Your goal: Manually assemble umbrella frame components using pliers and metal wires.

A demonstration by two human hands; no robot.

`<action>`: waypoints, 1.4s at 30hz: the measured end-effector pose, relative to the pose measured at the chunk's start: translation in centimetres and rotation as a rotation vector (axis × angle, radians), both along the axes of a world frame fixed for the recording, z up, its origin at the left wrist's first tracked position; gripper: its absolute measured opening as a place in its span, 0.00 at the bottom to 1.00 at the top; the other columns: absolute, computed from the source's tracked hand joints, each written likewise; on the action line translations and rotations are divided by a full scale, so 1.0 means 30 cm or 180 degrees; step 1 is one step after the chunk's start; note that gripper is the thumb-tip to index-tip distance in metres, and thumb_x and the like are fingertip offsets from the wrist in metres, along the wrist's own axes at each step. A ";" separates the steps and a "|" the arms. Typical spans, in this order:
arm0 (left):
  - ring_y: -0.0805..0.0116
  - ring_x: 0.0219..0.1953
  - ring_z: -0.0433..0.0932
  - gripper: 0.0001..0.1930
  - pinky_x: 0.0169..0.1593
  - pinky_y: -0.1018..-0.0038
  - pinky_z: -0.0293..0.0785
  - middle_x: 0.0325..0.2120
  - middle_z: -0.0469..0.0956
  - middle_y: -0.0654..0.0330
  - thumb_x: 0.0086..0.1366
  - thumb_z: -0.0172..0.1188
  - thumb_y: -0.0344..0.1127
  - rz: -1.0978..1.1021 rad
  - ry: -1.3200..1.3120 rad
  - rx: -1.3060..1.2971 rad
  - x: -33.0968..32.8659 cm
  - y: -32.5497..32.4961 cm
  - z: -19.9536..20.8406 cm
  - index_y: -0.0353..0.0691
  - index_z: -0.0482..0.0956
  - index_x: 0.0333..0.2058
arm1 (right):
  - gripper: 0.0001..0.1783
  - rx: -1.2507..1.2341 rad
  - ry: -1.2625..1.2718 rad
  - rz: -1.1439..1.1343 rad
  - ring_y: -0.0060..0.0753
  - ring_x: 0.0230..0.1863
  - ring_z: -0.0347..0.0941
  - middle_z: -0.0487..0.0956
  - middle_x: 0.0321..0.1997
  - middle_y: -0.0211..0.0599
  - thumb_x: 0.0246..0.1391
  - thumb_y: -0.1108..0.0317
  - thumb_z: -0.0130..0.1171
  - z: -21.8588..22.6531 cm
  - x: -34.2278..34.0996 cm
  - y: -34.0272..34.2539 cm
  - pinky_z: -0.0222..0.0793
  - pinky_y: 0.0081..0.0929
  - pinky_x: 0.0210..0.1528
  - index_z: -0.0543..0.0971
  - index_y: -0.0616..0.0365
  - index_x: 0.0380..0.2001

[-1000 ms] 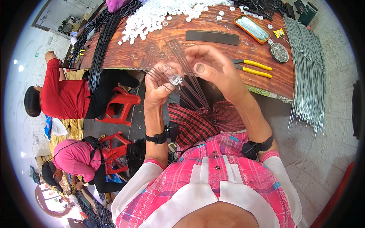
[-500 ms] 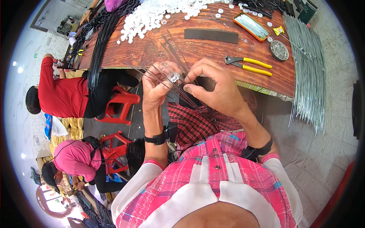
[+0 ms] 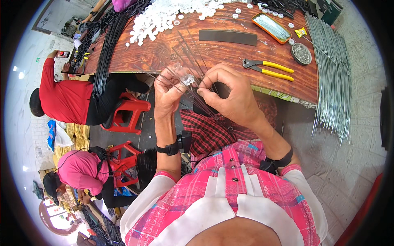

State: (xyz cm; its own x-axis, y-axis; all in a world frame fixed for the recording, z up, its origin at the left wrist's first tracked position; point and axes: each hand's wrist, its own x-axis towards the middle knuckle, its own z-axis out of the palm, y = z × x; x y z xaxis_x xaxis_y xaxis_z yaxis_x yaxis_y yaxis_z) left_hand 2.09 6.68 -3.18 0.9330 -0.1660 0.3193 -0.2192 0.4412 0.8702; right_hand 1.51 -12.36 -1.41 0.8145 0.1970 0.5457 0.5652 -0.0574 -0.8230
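Observation:
My left hand (image 3: 168, 90) is closed around a small clear plastic piece (image 3: 187, 79) just in front of the table edge. Several thin dark rods (image 3: 186, 51) fan out around that piece, some toward the table and some down toward my lap. Close by on the right, my right hand (image 3: 230, 90) has its thumb and index finger pinched together among the rods. What lies between those fingertips is too small to make out.
The wooden table (image 3: 172, 45) bears a heap of white round caps (image 3: 158, 24), a dark flat bar (image 3: 227, 37), yellow-handled pincers (image 3: 269, 69), an orange tray (image 3: 271, 28), a round dish (image 3: 301, 54) and bundled silvery rods (image 3: 330, 78). Two people (image 3: 67, 100) work at left beside red stools (image 3: 127, 112).
The thin rods have shifted slightly around the clear piece, while both my hands stay nearly in place. At left, the person in red has raised a hand holding a small flat object.

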 end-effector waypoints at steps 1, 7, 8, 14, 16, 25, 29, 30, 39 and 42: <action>0.67 0.34 0.79 0.16 0.41 0.72 0.76 0.37 0.78 0.46 0.52 0.67 0.32 -0.0008 -0.0001 -0.0024 0.001 0.002 -0.002 0.33 0.73 0.38 | 0.07 -0.0020 -0.0074 -0.0048 0.39 0.31 0.74 0.76 0.26 0.36 0.38 0.73 0.64 0.001 0.001 0.001 0.68 0.31 0.36 0.75 0.59 0.22; 0.66 0.35 0.80 0.18 0.42 0.71 0.77 0.38 0.79 0.45 0.52 0.67 0.32 0.0015 -0.0028 -0.0128 0.000 -0.010 -0.001 0.32 0.74 0.40 | 0.06 0.0038 -0.0013 0.0056 0.38 0.32 0.73 0.76 0.26 0.35 0.38 0.74 0.63 0.000 0.006 -0.004 0.68 0.32 0.37 0.75 0.58 0.22; 0.66 0.35 0.80 0.18 0.42 0.71 0.77 0.38 0.79 0.45 0.52 0.67 0.32 0.0015 -0.0026 -0.0128 0.001 -0.010 -0.003 0.32 0.74 0.40 | 0.06 0.0086 0.0035 0.0132 0.38 0.32 0.73 0.76 0.26 0.35 0.38 0.74 0.63 -0.003 0.007 -0.005 0.67 0.32 0.37 0.75 0.58 0.22; 0.65 0.37 0.80 0.19 0.43 0.70 0.77 0.38 0.79 0.45 0.51 0.69 0.34 0.0035 -0.0044 -0.0116 0.011 -0.018 -0.008 0.32 0.74 0.40 | 0.09 0.0066 0.0221 -0.0179 0.38 0.33 0.73 0.76 0.27 0.34 0.38 0.72 0.66 -0.004 -0.001 0.004 0.67 0.31 0.40 0.75 0.57 0.23; 0.64 0.37 0.80 0.20 0.44 0.68 0.77 0.38 0.79 0.45 0.51 0.70 0.34 0.0063 0.0036 -0.0049 0.008 -0.009 -0.012 0.32 0.75 0.40 | 0.10 -0.0074 0.0059 -0.0179 0.38 0.34 0.73 0.76 0.27 0.34 0.38 0.72 0.66 -0.009 0.005 -0.005 0.67 0.31 0.40 0.75 0.57 0.24; 0.66 0.37 0.80 0.12 0.45 0.70 0.77 0.37 0.80 0.47 0.53 0.67 0.28 0.0163 0.0002 0.0009 0.001 -0.047 0.010 0.32 0.76 0.35 | 0.09 0.0214 -0.0045 -0.0196 0.35 0.38 0.73 0.75 0.34 0.38 0.39 0.74 0.65 0.030 0.004 -0.021 0.68 0.28 0.43 0.76 0.61 0.27; 0.65 0.38 0.81 0.12 0.46 0.69 0.77 0.38 0.80 0.46 0.53 0.67 0.27 0.0078 -0.0046 -0.0103 0.009 -0.048 -0.009 0.32 0.76 0.35 | 0.08 0.0400 0.0197 -0.0080 0.31 0.40 0.73 0.75 0.34 0.36 0.41 0.76 0.64 0.031 -0.004 -0.022 0.68 0.25 0.44 0.77 0.62 0.28; 0.64 0.39 0.81 0.12 0.45 0.69 0.77 0.38 0.80 0.46 0.53 0.67 0.27 0.0084 -0.0065 -0.0110 0.009 -0.050 -0.009 0.32 0.76 0.35 | 0.08 0.0399 0.0197 -0.0080 0.31 0.40 0.73 0.75 0.34 0.36 0.41 0.76 0.64 0.031 -0.005 -0.023 0.68 0.25 0.44 0.77 0.62 0.28; 0.65 0.37 0.81 0.12 0.44 0.69 0.79 0.37 0.80 0.46 0.53 0.67 0.27 0.0105 -0.0114 -0.0095 0.007 -0.056 -0.004 0.32 0.76 0.36 | 0.07 0.0733 0.0383 0.0157 0.28 0.42 0.73 0.76 0.36 0.34 0.42 0.76 0.64 0.010 -0.002 -0.031 0.67 0.23 0.46 0.78 0.61 0.28; 0.66 0.37 0.81 0.12 0.44 0.69 0.78 0.37 0.81 0.47 0.53 0.67 0.26 0.0135 -0.0101 -0.0059 0.006 -0.061 0.001 0.32 0.77 0.36 | 0.07 0.0683 0.0342 0.0140 0.27 0.43 0.73 0.76 0.36 0.33 0.42 0.76 0.64 0.008 0.000 -0.037 0.67 0.23 0.47 0.79 0.61 0.28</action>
State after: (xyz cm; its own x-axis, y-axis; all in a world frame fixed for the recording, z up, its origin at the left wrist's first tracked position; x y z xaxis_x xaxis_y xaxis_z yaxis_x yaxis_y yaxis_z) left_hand 2.28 4.86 -3.15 0.9284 -0.1204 0.3515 -0.2655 0.4468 0.8543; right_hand 1.52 -13.47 -1.18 0.8633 0.1224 0.4896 0.4719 0.1481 -0.8691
